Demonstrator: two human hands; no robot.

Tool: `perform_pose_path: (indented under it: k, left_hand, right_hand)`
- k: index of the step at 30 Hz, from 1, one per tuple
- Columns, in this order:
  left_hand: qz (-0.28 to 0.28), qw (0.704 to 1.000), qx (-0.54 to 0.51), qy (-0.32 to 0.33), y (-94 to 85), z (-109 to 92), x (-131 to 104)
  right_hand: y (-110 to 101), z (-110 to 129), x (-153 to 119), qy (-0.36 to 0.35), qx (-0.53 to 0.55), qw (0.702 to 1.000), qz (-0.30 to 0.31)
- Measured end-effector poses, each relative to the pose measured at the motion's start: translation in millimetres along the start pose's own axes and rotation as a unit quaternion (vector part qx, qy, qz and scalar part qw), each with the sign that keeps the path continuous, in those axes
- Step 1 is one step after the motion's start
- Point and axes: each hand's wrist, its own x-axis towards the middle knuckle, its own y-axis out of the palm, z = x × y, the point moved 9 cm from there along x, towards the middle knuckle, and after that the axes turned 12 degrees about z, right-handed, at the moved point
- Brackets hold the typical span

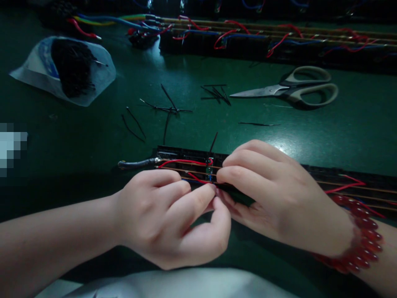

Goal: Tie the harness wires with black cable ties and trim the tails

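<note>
A long black strip (182,152) with copper-coloured rails and red wires lies crosswise in front of me. From its far edge a thin black cable tie (213,142) sticks up, in line with my fingertips. My left hand (173,219) is closed in a pinch at the strip's near edge; whatever sits between finger and thumb is hidden. My right hand (273,198), with a red bead bracelet (366,236) at the wrist, is closed over the strip, its fingers bent on top and its thumb meeting my left fingertips. A thick dark cable (138,163) leaves the strip's left end.
Scissors (282,89) lie beyond the strip, beside several loose cable ties (170,109). An open plastic bag (102,78) full of black cable ties rests at the far left. Another wired strip (248,47) runs along the back of the green table (93,132).
</note>
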Motion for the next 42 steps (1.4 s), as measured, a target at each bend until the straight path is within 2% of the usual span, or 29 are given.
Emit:
perform_pose_path:
  k: [8,14,19,30,34,38,42]
  left_hand:
    - [0.009,1.000,-0.008,-0.008,-0.3,-1.2,-1.7]
    - [0.008,1.000,0.010,0.019,-8.2,-8.1,1.5]
    - [0.033,0.999,0.003,0.008,-2.6,-10.0,-1.2]
    - [0.008,0.999,0.004,-0.042,-0.2,-17.7,-4.6]
    - [0.012,1.000,0.002,-0.017,-0.3,-15.3,-4.6]
    - [0.005,1.000,0.016,0.021,0.4,-13.1,-3.3]
    - [0.049,0.994,0.039,0.086,10.6,-19.9,0.5]
  right_hand:
    - [-2.0,0.8,-1.1,0.000,-0.002,1.000,-0.003]
    - [-1.2,0.2,0.8,0.005,-0.003,1.000,0.004]
    - [-0.4,1.0,2.6,0.010,-0.001,1.000,0.013]
    - [0.4,-2.4,1.5,0.029,-0.003,1.000,0.006]
    - [0.0,-2.7,1.8,0.023,0.000,1.000,0.007]
    - [-1.4,-6.1,2.7,0.022,0.058,0.998,0.019]
    - [-4.5,-8.6,2.3,0.028,0.097,0.995,0.021]
